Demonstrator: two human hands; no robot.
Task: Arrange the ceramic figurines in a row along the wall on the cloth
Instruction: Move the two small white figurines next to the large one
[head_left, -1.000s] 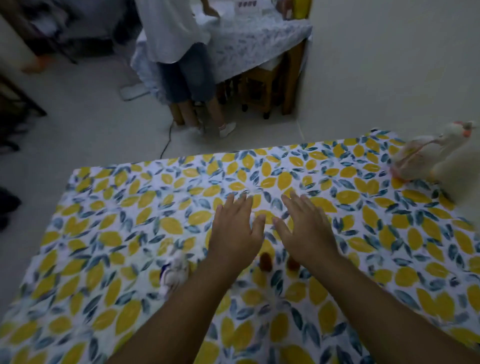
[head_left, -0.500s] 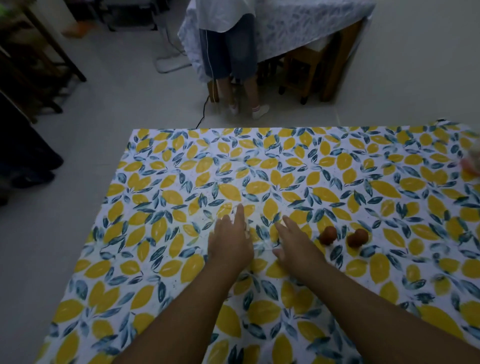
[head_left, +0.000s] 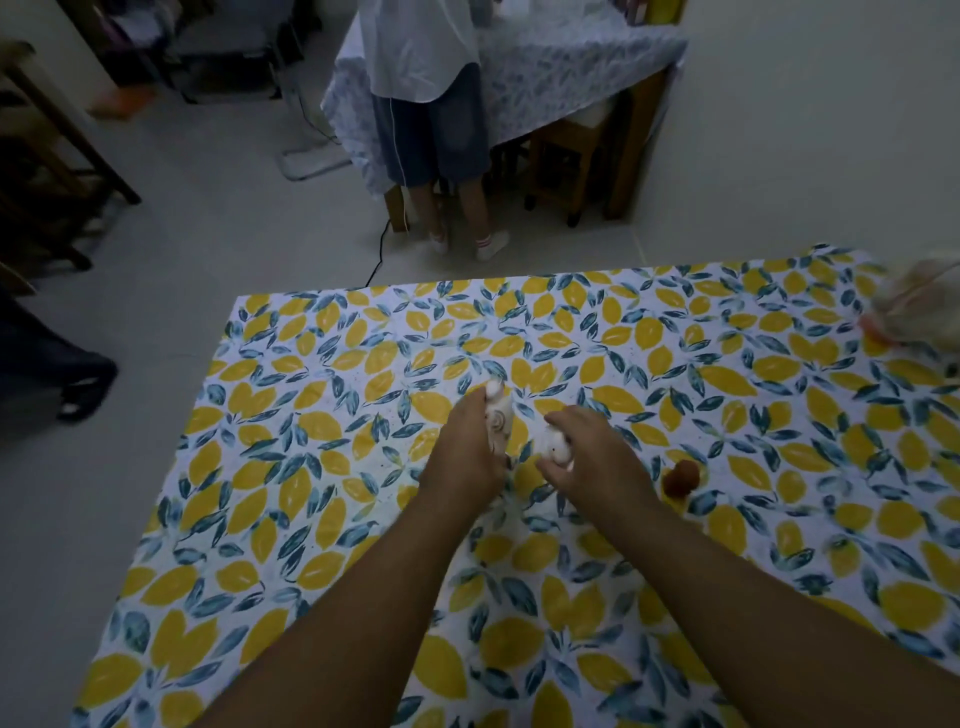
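Note:
A cloth (head_left: 322, 499) printed with yellow lemons and blue leaves covers the table. My left hand (head_left: 470, 454) is shut on a small white ceramic figurine (head_left: 497, 415) with a swirl mark, held over the middle of the cloth. Close beside it, my right hand (head_left: 592, 457) is shut on a second small white figurine (head_left: 556, 444). A small brown figurine (head_left: 681, 477) sits on the cloth just right of my right hand. At the far right edge by the wall, a large pale bird figurine (head_left: 919, 306) shows blurred.
Beyond the cloth's far edge a person (head_left: 431, 104) stands at another covered table (head_left: 571, 67) with a wooden stool (head_left: 566, 156) under it. A cable (head_left: 379, 249) trails on the pale floor. Dark furniture (head_left: 47, 171) lines the left side. The wall (head_left: 831, 130) runs along the right.
Both hands lay flat and empty on the cloth before; now each is closed around a small white figurine. The view has shifted, bringing the bird figurine back in at the right edge.

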